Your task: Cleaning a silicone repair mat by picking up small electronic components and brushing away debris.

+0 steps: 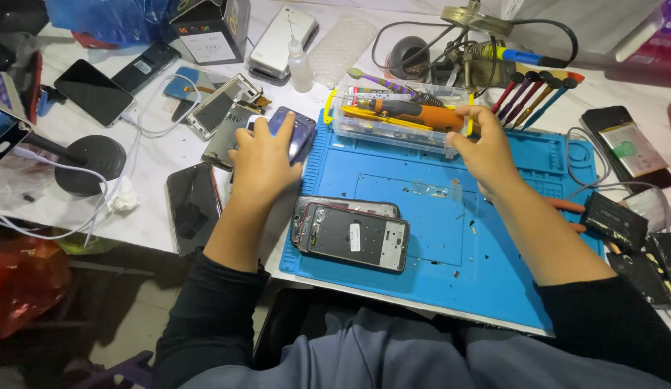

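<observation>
At ten o'clock on the blue mat [436,238], the left hand [262,162] closes its grip over a dark phone [299,131]. At one o'clock the right hand [483,148] grasps a clear toolbox [393,122]; two opened phones [350,232] lie at six, the white table [162,155] beyond.

1. The work mat [436,238] is bright blue, flecked with small dark bits.
2. The tool box [397,119] is clear plastic with yellow clasps.
3. The screwdriver [415,112] on it has an orange and black handle.
4. The phone frame [353,236] on the mat is dark grey with a reddish edge and a small white sticker.
5. The phone back [299,130] under the left hand [263,162] is glossy dark blue.
6. The sleeves [206,317] are black.
7. The small bottle [300,68] is white.
8. The table [155,216] is white with faint grey veining.
9. The bag [22,284] low at the left is red.
</observation>
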